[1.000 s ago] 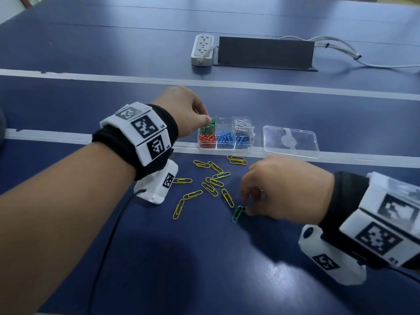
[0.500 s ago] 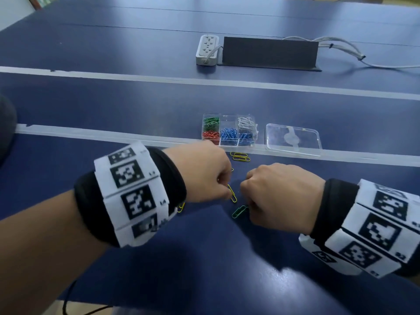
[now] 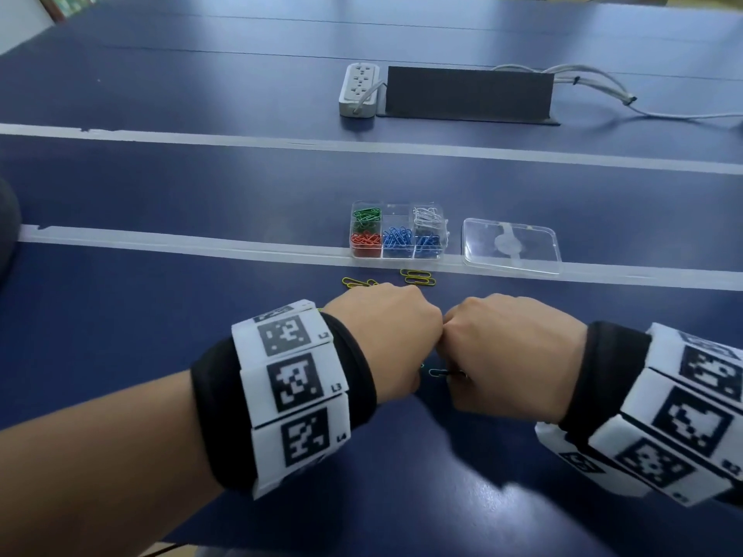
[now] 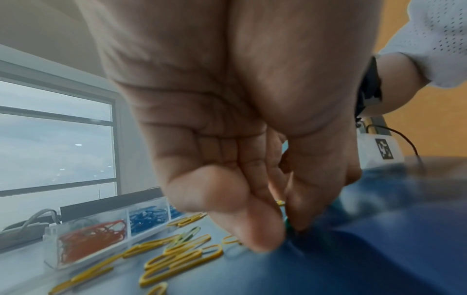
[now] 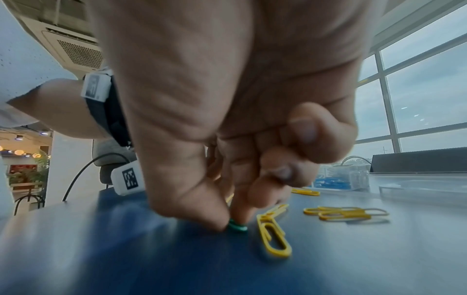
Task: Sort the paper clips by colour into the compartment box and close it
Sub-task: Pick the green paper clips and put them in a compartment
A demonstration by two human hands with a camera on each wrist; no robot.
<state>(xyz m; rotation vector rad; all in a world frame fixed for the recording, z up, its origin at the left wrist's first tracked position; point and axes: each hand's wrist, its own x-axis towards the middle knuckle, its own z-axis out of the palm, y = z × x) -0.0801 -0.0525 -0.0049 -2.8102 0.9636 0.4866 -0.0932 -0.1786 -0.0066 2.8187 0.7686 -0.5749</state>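
Your right hand (image 5: pixel 227 139) pinches the green paper clip (image 5: pixel 237 227) flat on the tabletop (image 3: pixel 161 355), thumb against fingertip. Your left hand (image 3: pixel 382 339), fingers curled down, touches that same clip's other end. Beyond the yellow clips (image 3: pixel 418 277), the compartment box (image 3: pixel 398 231) lies straight ahead, green compartment far-left.

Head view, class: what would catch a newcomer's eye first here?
The two hands meet knuckle to knuckle at the near middle of the table: the right hand pinches a green paper clip against it, the left hand working close beside. Beyond them sits the open compartment box of green, red, blue and white clips, its clear lid to its right, with yellow paper clips loose before it.
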